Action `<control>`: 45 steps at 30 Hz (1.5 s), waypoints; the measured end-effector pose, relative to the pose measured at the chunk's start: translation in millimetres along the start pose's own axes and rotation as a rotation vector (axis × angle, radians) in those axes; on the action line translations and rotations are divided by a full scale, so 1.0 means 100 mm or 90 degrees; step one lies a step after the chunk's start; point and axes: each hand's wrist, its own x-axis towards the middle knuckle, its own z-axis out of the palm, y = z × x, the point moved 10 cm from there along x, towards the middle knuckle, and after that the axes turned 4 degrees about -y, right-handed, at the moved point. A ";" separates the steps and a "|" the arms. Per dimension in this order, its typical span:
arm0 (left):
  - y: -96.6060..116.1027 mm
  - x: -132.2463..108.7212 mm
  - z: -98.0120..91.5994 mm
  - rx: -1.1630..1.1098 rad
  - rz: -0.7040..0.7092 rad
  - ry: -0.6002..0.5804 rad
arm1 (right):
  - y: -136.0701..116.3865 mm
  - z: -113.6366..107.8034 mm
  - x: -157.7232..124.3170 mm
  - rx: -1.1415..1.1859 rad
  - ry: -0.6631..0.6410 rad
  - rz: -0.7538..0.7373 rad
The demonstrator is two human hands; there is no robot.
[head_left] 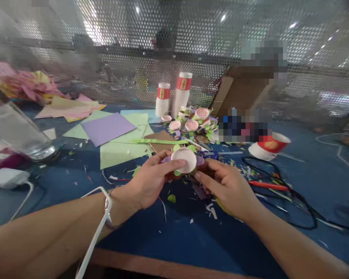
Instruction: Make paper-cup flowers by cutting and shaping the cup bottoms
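My left hand is closed round a white round paper-cup bottom, its thumb lying across the face. Green and purple paper pieces stick out around the rim like petals. From the other side, my right hand pinches at the right edge, by a purple piece; its fingertips are partly hidden. Just beyond lie a brown paper sheet and a light green strip. Farther back is a heap of similar discs with pink-red markings and green pieces.
Two stacks of paper cups stand at the back. A purple sheet overlaps green sheets at left, near a clear glass. At right are a cut paper cup, a red pen and a black cable. Scraps litter the blue table.
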 end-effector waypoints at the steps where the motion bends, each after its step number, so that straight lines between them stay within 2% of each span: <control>1: 0.02 -0.02 0.01 0.014 0.011 -0.003 | -0.02 0.00 0.00 0.003 0.001 -0.007; 11: 0.22 -0.12 0.10 0.096 0.080 0.011 | -0.09 0.00 -0.01 0.012 -0.004 -0.032; 15: 0.28 -0.11 0.10 0.137 0.117 0.012 | -0.10 -0.04 -0.02 0.005 0.018 -0.031; 18: 0.31 -0.09 0.08 0.176 0.153 0.010 | -0.13 -0.12 -0.05 -0.016 0.060 -0.035; 22: 0.36 -0.09 0.04 0.290 0.197 0.018 | -0.21 -0.27 -0.13 -0.059 0.159 -0.053; 27: 0.45 -0.14 0.09 0.436 0.262 0.011 | -0.44 -0.34 -0.26 -0.179 0.243 -0.165; 31: 0.48 -0.18 0.19 0.528 0.260 0.006 | -0.64 -0.21 -0.31 -0.283 0.209 -0.273; 35: 0.49 -0.21 0.28 0.546 0.251 -0.016 | -0.73 -0.11 -0.34 -0.316 0.171 -0.331; 45: 0.49 -0.23 0.32 0.541 0.262 -0.047 | -0.71 -0.08 -0.34 -0.311 0.150 -0.345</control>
